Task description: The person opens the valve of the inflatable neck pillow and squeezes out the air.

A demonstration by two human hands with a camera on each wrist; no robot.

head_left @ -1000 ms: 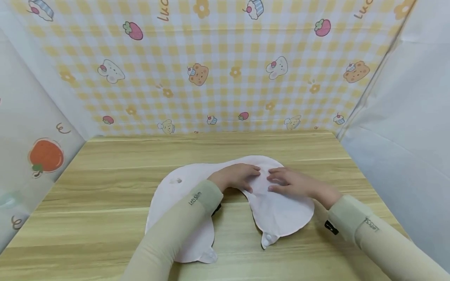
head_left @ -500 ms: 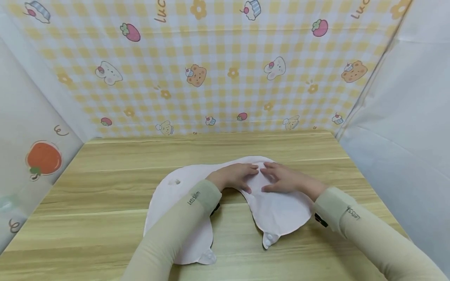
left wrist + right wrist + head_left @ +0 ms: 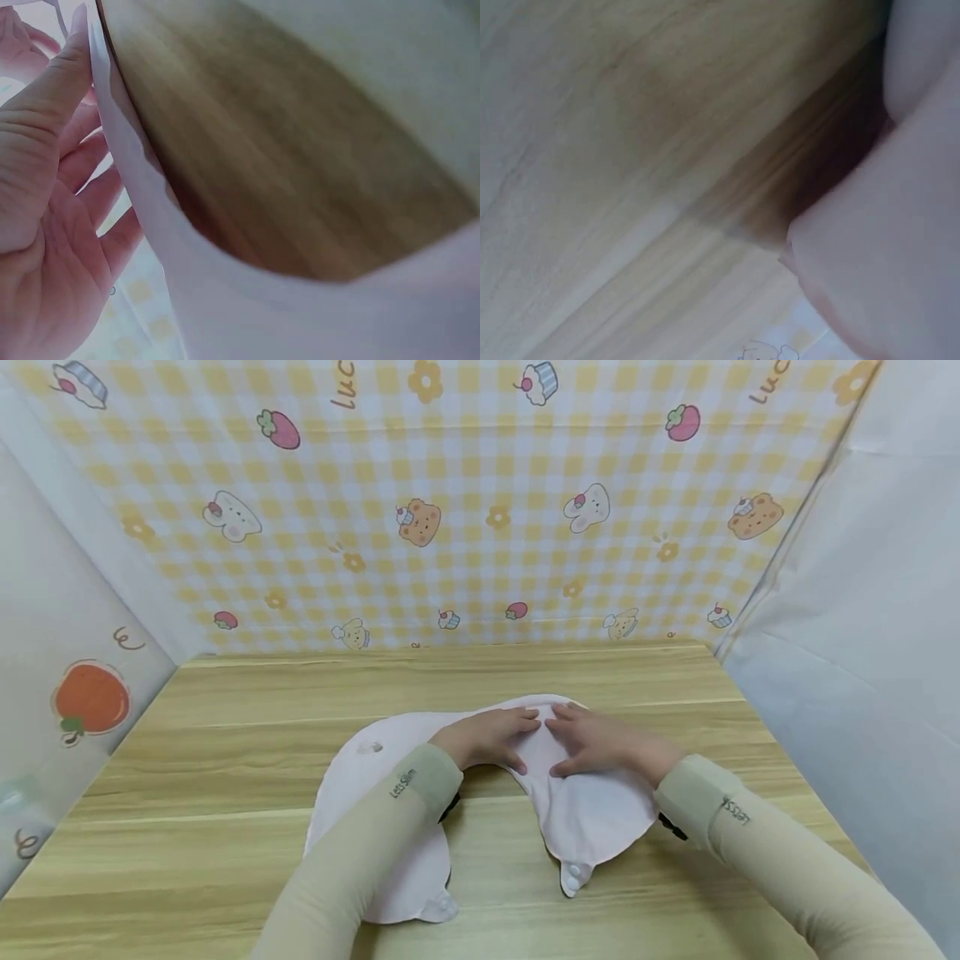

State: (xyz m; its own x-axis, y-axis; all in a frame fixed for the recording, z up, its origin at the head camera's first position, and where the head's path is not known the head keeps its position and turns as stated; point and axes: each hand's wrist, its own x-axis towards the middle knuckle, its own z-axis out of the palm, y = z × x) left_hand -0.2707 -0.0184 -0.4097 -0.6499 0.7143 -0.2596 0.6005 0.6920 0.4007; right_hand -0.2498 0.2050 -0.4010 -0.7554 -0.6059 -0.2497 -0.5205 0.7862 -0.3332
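A pale pink, U-shaped neck pillow (image 3: 600, 810) lies flat on the wood-grain table, its curve toward the back wall. Each end carries a small tab; the right tab (image 3: 573, 875) shows round snaps. My left hand (image 3: 491, 735) rests over the curve, fingers spread and pointing right. In the left wrist view its thumb (image 3: 64, 82) lies along the pillow's inner edge. My right hand (image 3: 603, 745) lies on the right lobe, fingers spread toward the left hand. A narrow strip of pillow shows between the fingertips, and creases run below them. My left forearm hides part of the left lobe.
The wood-grain table (image 3: 225, 793) stretches around the pillow. A yellow checked cloth wall (image 3: 480, 468) stands behind it, with white sheets at both sides. On the pillow's left lobe is a small dark spot (image 3: 377, 747).
My right hand has slid left across the right lobe, closer to the left hand. The cloth near it has creased. My left hand has shifted slightly left.
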